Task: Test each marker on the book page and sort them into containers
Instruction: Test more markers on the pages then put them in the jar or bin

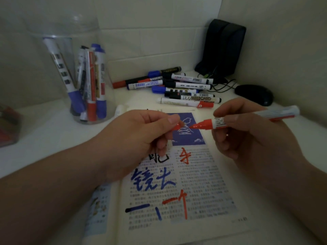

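The right hand (247, 131) grips a red marker (219, 122) by its barrel, above the book (177, 191). The left hand (138, 138), at 9 o'clock of it, pinches the cap (176, 127). The marker seems light, stiff and smooth, so the barrel is best to hold. Fingers hide most of the cap.

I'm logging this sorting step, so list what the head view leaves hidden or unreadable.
Head view:
red cap: mostly covered by the left hand's fingers.
red marker label: too small, partly under the right hand's fingers.
book page print: too blurred to read.
red container: cut off by the left edge and blurred; contents cannot be told.
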{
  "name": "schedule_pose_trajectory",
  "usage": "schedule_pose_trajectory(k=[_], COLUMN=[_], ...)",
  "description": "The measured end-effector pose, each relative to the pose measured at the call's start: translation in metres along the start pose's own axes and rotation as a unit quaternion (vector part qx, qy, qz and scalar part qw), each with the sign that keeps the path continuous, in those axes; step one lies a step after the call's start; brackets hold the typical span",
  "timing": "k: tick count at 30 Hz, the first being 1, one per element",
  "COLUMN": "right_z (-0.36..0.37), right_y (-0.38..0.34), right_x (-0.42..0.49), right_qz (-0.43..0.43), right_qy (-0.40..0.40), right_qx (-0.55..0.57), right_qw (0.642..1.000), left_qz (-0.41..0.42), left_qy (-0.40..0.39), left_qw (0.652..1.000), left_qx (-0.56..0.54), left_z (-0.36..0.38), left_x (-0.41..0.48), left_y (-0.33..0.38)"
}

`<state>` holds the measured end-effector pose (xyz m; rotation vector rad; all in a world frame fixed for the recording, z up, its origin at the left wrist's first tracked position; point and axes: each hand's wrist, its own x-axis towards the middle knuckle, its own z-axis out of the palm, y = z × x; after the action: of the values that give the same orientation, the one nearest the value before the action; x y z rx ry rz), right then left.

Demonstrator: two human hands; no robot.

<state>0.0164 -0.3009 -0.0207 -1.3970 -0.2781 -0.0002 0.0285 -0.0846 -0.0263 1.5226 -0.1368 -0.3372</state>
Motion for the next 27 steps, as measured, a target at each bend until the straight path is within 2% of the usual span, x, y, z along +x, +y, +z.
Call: schedule_pose_trajectory(k=[9,13,16,18,19,20,21,23,27], right_z=[0.002,0.006,0.005,0.003,0.002,0.001,0.002,0.007,0.018], right_y=[0.0,-0.001,-0.002,-0.005,-0.006,-0.008,-0.009,-0.01,-0.008], right_x=[-0.006,-0.007,-0.005,-0.004,-0.005,-0.007,-0.009,-0.015,-0.02], right_qz=[-0.037,-0.026,-0.016,-0.003,-0.014,-0.046,-0.093,-0.162,-0.25], right_qy=[-0.061,-0.087,-0.111,-0.083,-0.051,-0.021,-0.005,-0.016,-0.052], right_qx=[-0.035,-0.112,-0.096,-0.035,-0.047,-0.117,-0.229,-0.42,-0.57], right_qw=[0.997,0.989,0.989,0.996,0.997,0.992,0.969,0.893,0.781], left_qz=[0.012,0.023,0.03,0.034,0.033,0.027,0.018,0.001,0.013], left_qy=[-0.06,-0.082,-0.093,-0.082,-0.069,-0.055,-0.039,0.009,0.081], left_qw=[0.997,0.995,0.993,0.994,0.995,0.995,0.995,0.996,0.993], left_qx=[-0.044,-0.054,-0.06,-0.062,-0.07,-0.081,-0.086,-0.083,-0.087], left_z=[0.001,0.0,-0.003,-0.003,-0.002,-0.002,-0.001,0.001,0.005], left_x=[-0.003,-0.005,-0.006,-0.006,-0.006,-0.006,-0.006,-0.005,-0.007], left_y=[-0.001,0.0,-0.001,0.0,0.001,0.002,0.004,0.006,0.008])
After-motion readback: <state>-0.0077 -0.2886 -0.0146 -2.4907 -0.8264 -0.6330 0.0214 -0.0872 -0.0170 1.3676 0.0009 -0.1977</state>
